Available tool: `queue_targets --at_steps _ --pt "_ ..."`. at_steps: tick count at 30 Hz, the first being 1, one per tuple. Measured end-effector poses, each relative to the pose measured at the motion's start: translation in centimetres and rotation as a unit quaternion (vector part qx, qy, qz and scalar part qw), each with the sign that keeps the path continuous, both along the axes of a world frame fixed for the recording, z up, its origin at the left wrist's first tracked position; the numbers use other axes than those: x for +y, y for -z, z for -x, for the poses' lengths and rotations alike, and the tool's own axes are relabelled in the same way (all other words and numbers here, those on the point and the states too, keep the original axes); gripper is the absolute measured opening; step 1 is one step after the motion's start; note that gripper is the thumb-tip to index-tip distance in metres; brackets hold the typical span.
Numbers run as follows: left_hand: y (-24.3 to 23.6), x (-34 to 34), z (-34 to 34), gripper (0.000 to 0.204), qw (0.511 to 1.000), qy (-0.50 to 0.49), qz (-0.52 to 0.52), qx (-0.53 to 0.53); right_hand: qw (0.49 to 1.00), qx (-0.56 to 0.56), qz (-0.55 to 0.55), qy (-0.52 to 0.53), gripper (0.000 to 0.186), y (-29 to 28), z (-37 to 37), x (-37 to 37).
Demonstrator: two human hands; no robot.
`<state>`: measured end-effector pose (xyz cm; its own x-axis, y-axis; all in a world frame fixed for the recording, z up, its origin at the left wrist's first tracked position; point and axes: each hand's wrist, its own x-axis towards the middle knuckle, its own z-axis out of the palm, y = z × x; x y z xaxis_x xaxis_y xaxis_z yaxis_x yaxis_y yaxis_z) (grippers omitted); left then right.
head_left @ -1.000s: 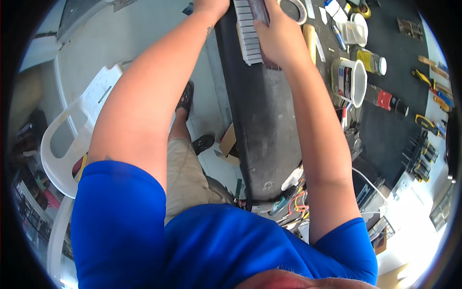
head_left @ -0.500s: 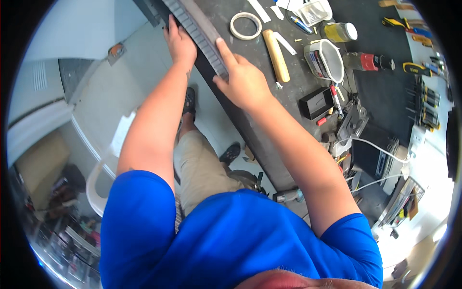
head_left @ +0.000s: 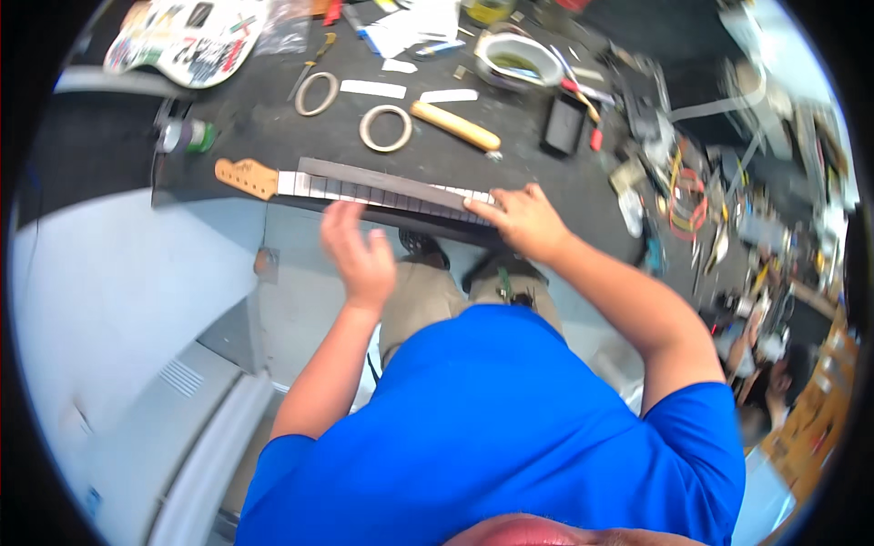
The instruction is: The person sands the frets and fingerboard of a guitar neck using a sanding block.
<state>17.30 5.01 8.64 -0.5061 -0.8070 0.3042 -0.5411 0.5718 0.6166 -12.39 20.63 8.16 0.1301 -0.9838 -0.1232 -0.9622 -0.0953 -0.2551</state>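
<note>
A guitar neck (head_left: 371, 195) with a pale headstock (head_left: 247, 178) lies along the bench's near edge, headstock to the left. On its fretboard rests a long, straight, dark bar (head_left: 387, 182), set at a slight slant to the neck. My right hand (head_left: 537, 221) is closed at the bar's right end, its thumb and fingers against the bar and fretboard; part of the grip is hidden. My left hand (head_left: 358, 255), somewhat blurred, is open in front of the neck, with its fingertips close to the fretboard's near side and nothing in it.
Behind the neck lie two tape rolls (head_left: 386, 128), a yellow wooden rod (head_left: 455, 126) and white strips (head_left: 372, 89). Farther back are a white tub (head_left: 519, 61) and a black box (head_left: 564, 123). A white guitar body (head_left: 187, 41) sits far left; clutter fills the right.
The view has turned and drawn back, bringing the whole neck and headstock into sight. My left hand has come away from the neck's near side. My right hand stays at the bar.
</note>
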Motion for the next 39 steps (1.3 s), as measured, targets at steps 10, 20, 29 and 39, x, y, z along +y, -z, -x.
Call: queue_targets --at_steps 10,20,29,39 --pt "-2.2 2.4 22.4 0.092 0.757 0.566 0.028 -0.325 0.962 0.068 0.069 0.255 0.112 -2.1 4.1 10.2" --pt "-0.7 0.0 23.8 0.093 0.648 0.659 0.131 -0.358 0.518 -0.154 0.234 0.808 0.069 2.9 -8.0 19.4" --pt "0.6 2.3 25.7 0.089 0.612 0.703 0.139 -0.334 0.136 -0.221 0.262 0.929 0.118 10.6 -0.3 17.0" --pt "1.9 -1.9 22.5 0.081 0.652 0.715 0.079 -0.238 0.049 -0.098 0.217 0.970 0.074 8.6 2.3 13.0"
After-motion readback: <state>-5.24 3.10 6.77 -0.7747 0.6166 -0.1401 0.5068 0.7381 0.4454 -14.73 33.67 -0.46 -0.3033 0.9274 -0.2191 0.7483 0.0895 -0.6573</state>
